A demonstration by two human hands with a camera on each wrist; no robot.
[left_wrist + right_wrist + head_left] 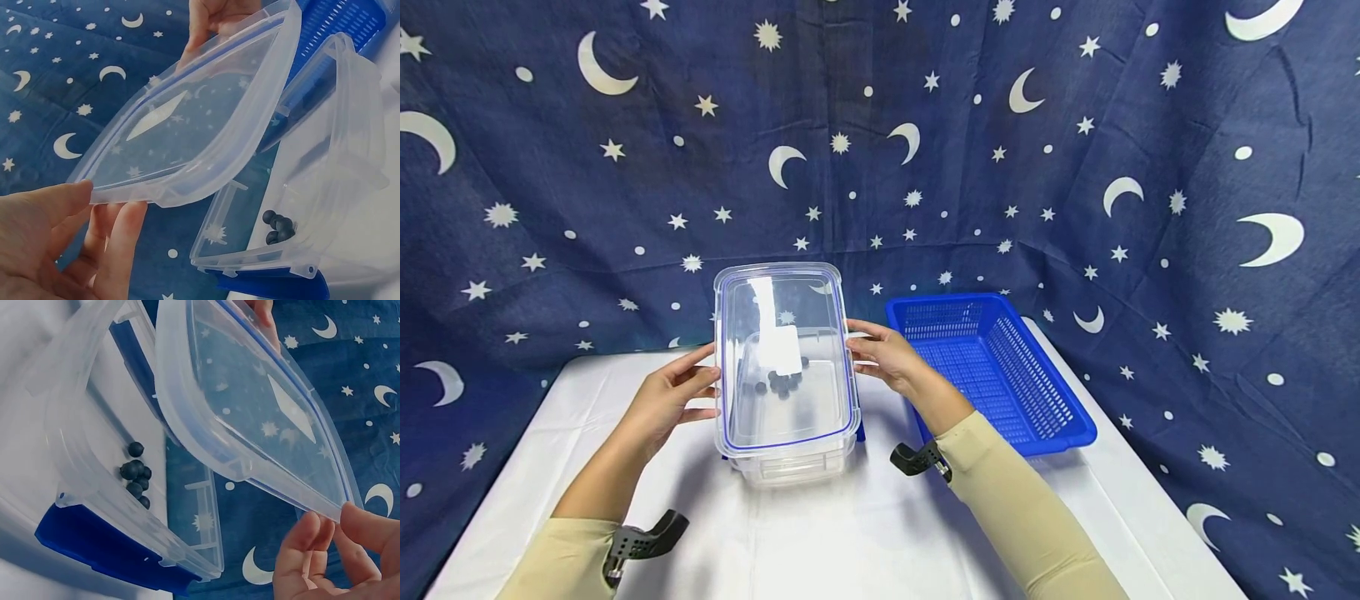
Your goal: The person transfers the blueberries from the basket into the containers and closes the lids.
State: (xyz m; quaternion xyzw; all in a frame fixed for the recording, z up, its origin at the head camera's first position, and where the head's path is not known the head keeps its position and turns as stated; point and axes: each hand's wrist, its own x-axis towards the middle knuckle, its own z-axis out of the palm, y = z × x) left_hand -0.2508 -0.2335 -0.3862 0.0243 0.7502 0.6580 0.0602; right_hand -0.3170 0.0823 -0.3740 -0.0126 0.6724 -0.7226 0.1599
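Observation:
A clear plastic lid (748, 342) with a blue seal is held tilted above a clear container (797, 473). My left hand (664, 398) pinches its left edge between thumb and fingers. Opposite, the right hand (891, 360) grips the right edge the same way. The wrist views show a gap between lid and container, which stands on the table. Inside lie several dark round balls, like blueberries (132, 471), seen through the lid in the head view. A blue latch (112, 550) hangs folded out at the container's side. A white label (787, 350) shows at the lid's middle.
A blue perforated basket (1048, 358) stands to the right of the container, behind the right forearm. A white cloth covers the table (850, 542). Behind hangs a dark blue curtain (865, 217) with moons and stars.

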